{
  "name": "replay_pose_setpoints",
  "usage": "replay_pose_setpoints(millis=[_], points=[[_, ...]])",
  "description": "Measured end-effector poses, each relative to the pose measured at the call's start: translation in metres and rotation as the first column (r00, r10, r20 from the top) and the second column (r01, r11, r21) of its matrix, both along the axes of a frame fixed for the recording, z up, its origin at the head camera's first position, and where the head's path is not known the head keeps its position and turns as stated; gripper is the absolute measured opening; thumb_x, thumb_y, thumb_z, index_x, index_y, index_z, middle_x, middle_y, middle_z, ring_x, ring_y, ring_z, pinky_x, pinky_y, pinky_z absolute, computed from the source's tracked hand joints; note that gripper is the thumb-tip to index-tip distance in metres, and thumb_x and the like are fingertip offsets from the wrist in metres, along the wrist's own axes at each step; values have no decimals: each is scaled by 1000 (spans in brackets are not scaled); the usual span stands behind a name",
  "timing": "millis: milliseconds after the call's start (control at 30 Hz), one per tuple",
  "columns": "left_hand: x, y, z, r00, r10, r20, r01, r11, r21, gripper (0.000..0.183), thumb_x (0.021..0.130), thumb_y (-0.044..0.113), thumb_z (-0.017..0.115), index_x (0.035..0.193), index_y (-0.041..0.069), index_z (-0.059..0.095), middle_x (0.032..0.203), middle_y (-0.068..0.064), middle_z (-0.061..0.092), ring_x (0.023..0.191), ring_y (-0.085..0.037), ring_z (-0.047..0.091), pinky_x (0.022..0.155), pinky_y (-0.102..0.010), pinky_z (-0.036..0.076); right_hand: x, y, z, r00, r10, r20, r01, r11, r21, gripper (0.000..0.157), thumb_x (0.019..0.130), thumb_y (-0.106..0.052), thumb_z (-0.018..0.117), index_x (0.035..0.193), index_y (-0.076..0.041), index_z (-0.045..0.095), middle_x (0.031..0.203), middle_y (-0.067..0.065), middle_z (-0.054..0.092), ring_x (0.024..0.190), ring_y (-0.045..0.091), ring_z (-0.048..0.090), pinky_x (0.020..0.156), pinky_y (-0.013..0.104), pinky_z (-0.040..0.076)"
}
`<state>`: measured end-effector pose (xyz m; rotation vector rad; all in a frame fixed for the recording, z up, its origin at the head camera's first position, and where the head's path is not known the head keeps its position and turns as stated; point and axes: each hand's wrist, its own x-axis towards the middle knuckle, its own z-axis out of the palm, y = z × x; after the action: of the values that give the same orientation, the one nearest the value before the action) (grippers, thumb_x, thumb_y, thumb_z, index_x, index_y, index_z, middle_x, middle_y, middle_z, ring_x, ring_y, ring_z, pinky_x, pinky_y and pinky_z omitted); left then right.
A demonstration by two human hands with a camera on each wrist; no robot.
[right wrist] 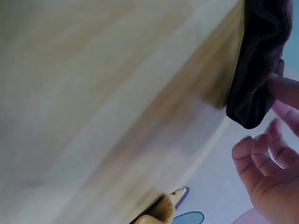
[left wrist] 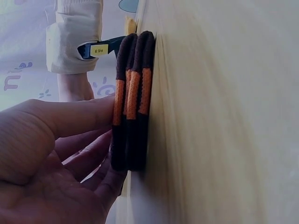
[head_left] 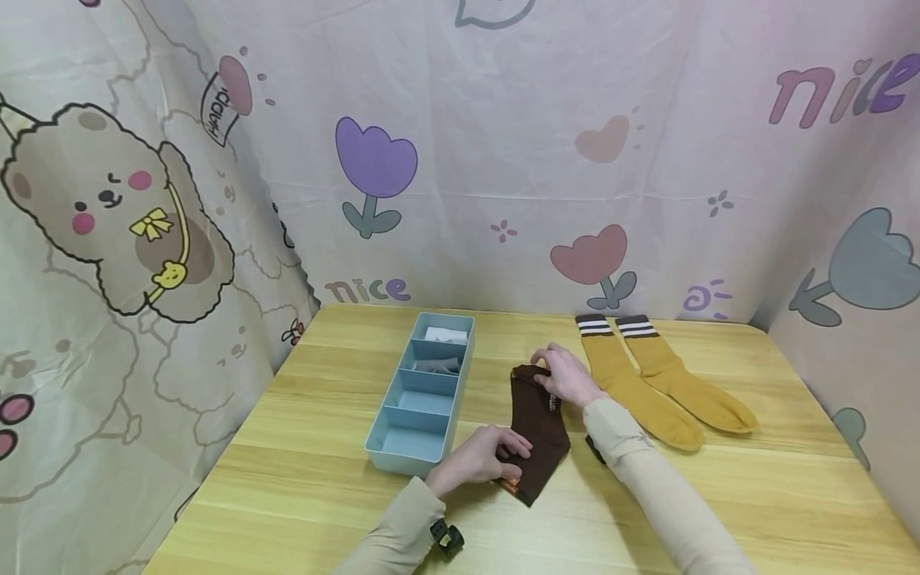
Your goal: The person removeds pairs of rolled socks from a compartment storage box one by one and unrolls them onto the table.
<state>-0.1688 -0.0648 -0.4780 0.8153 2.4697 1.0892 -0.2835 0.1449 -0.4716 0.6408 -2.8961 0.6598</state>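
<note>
A pair of dark brown socks [head_left: 535,427] with orange bands lies stacked flat on the table, the layered edges showing in the left wrist view. My left hand [head_left: 485,455] rests on the near end, thumb and fingertips against the orange-banded edge [left wrist: 132,95]. At the far end, my right hand [head_left: 568,375] pinches the brown fabric [right wrist: 254,70] between thumb and finger, while its other fingers curl loosely apart from it. Left of the socks stands a light blue divided box [head_left: 449,427].
Two mustard socks [head_left: 632,391] with striped cuffs lie flat to the right of my right hand. White fabric [head_left: 446,335] and a grey folded piece [head_left: 437,366] sit in the box's two far compartments. A printed curtain [head_left: 460,239] hangs behind the wooden table [head_left: 287,447].
</note>
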Motion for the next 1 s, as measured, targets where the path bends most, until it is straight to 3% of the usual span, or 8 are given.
replay_pose_setpoints(millis=[67,267,400,567,667,767,833,1000], points=[[0,0,0,999,14,31,-14,1000,10,18,85,6,78,104,4,77,121,-3,74,108,-13,67,85,-18,53,0,-1,1,999,-29,33,29,1000,9,26,87,-12,76,111,-6,70,83,8,63,73,20,57,66,36,49],[-1,1,0,999,16,33,-17,1000,21,18,84,6,79,102,5,77,120,-4,74,109,-18,68,85,-19,53,-1,-3,2,990,-105,94,102,994,36,26,92,-19,71,114,-4,69,74,7,70,62,17,62,63,36,52],[-1,1,1,999,19,35,-20,1000,24,18,84,4,79,101,3,77,120,-5,74,108,-18,68,86,-19,53,-2,-6,2,970,-112,216,141,982,-124,30,96,-14,65,122,2,64,68,7,72,52,12,65,58,30,56],[-1,1,1,999,16,32,-16,1000,24,18,84,4,79,102,3,77,120,-5,74,109,-18,68,86,-19,52,-4,-3,0,947,-49,319,180,900,-397,30,94,-3,66,120,9,62,82,21,74,62,20,71,58,30,60],[-1,1,1,999,14,29,-15,1000,24,19,84,4,79,102,3,77,121,-5,74,109,-19,68,87,-20,53,-5,1,0,939,0,344,186,841,-508,30,90,1,68,119,11,62,90,26,73,71,23,75,67,32,63],[-1,0,2,999,18,34,-19,999,26,19,84,4,78,103,3,77,121,-5,74,109,-19,68,88,-20,53,-4,4,-1,936,37,350,190,784,-591,31,87,4,70,117,12,63,92,25,72,75,18,73,71,28,62],[-1,0,1,999,19,30,-20,999,25,19,84,4,79,103,3,77,121,-5,74,108,-19,69,89,-20,53,-4,6,-1,939,49,339,184,764,-618,33,86,3,71,117,12,63,94,25,71,77,13,70,72,23,60],[0,1,0,1000,20,24,-20,999,27,19,84,4,79,102,3,77,120,-6,74,108,-18,68,88,-20,53,-4,7,-5,956,60,288,147,751,-643,36,85,1,73,118,12,63,95,27,69,80,13,67,70,16,52]])
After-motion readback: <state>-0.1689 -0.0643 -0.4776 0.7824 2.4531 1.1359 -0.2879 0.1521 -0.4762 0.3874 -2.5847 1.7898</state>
